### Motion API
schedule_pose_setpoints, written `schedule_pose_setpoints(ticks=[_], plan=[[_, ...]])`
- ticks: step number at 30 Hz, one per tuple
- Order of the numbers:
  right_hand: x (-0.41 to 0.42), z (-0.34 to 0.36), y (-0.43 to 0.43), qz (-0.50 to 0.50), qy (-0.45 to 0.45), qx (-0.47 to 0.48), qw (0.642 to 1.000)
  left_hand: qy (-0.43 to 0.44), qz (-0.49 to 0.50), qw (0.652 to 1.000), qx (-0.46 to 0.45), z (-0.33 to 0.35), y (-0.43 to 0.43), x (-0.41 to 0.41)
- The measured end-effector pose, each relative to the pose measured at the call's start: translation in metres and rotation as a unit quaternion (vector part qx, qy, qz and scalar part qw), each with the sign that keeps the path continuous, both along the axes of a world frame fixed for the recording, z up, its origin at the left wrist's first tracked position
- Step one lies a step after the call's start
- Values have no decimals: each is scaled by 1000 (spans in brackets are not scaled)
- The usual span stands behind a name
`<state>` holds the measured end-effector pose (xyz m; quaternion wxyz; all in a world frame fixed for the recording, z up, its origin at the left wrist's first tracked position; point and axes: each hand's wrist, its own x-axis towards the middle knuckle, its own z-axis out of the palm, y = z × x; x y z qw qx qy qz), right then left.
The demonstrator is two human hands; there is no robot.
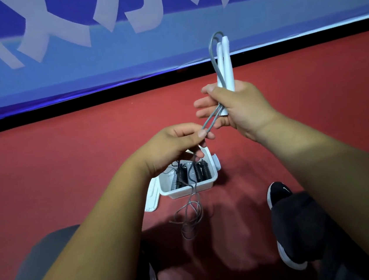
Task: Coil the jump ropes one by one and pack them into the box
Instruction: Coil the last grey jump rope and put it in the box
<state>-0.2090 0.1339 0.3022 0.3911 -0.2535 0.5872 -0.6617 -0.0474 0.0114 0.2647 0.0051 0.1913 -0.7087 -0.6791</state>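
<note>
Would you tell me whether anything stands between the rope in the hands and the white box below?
Nothing visible blocks it: the box is open, its lid lying beside it. Coiled ropes already fill much of it, and the held rope's loose cord trails over its front rim.

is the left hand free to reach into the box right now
Probably not yet: the left hand pinches the grey cord, so it is occupied, though the open box lies close below it.
</note>
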Motion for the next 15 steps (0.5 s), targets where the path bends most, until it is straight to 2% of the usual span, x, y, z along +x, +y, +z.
schedule_pose_setpoints(ticks=[3,6,9,11,15], plan=[[-1,-2,-2,-23,8,6,1000,-20,7,999,-39,2,-4,0],[2,-3,-5,-30,9,15,999,-78,-13,982,-171,-1,-11,1],[3,-4,-7,-14,5,28,999,-133,18,953,-272,-4,-18,5],[3,-5,-8,20,9,41,999,-132,61,937,-318,-4,-24,8],[7,-10,-7,107,26,77,991,-103,148,918,-352,-1,-34,12]])
